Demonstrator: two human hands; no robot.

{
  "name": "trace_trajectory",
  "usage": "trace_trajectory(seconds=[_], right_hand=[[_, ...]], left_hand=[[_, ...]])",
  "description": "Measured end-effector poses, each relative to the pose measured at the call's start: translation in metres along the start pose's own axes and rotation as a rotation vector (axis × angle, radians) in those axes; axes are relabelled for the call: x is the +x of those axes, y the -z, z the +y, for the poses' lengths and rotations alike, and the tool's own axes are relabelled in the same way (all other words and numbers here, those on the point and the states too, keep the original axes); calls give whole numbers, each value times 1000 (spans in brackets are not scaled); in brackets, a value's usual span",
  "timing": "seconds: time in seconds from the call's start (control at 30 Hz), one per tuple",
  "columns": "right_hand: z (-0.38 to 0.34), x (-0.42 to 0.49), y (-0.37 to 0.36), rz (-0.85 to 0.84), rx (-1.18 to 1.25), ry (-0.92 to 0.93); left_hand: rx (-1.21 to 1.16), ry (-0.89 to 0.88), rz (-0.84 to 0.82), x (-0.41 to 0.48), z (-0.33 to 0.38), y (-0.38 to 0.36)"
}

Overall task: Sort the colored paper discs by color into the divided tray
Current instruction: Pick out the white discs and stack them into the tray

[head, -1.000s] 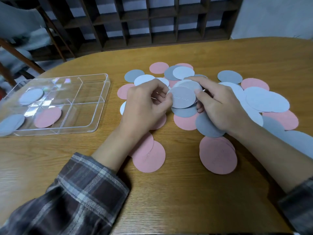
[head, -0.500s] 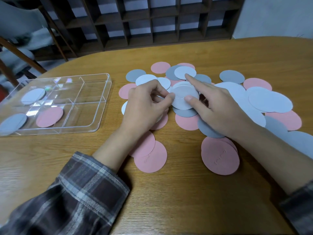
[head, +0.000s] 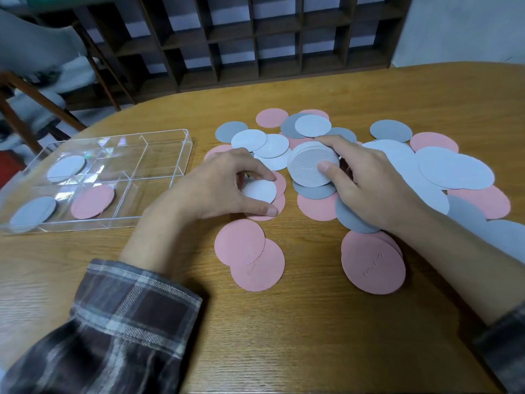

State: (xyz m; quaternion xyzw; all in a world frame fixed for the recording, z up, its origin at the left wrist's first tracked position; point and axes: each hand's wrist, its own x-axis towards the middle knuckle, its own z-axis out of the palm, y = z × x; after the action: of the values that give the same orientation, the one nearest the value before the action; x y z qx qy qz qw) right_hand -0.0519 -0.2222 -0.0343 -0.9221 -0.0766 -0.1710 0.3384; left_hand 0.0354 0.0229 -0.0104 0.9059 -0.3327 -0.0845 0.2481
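Pinching a single white disc [head: 260, 191] between thumb and curled fingertips, the left hand [head: 221, 183] is sitting just left of centre frame, over a couple of overlapping pink discs [head: 279, 184]. I cannot tell whether that white disc is lifting clear of them. Just to its right, the right hand [head: 369, 186] is gripping a small stack of white discs [head: 308, 166], with the thumb pressing on the top face and the fingers curling round the far edge. The stack is sitting above a grey disc [head: 312, 191] in the loose pile.

The clear divided tray [head: 186, 143] is lying on the table [head: 284, 336] at the left of the frame, apart from both hands. It is holding three discs, each in its own compartment: a white one [head: 66, 168] at the far left, a grey-blue one [head: 33, 213] at the near left, and a pink one [head: 92, 201] beside that.

Loose pink, grey and white discs are spreading across the centre and right of the table, many overlapping. Two pink discs [head: 250, 260] are lying below the left hand and another pink one [head: 372, 265] below the right. A plaid sleeve [head: 127, 322] is filling the lower left, and a dark wooden shelf [head: 255, 38] is running across the top.
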Motion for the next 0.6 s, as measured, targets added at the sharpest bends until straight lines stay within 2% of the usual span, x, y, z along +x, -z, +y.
trace_trajectory(seconds=[0.13, 0.6], right_hand=[[0, 0, 0, -5, 10, -5], [0, 0, 0, 1, 29, -7]], left_hand=[[-11, -12, 38, 1, -1, -1], [17, -197, 390, 1, 9, -7]])
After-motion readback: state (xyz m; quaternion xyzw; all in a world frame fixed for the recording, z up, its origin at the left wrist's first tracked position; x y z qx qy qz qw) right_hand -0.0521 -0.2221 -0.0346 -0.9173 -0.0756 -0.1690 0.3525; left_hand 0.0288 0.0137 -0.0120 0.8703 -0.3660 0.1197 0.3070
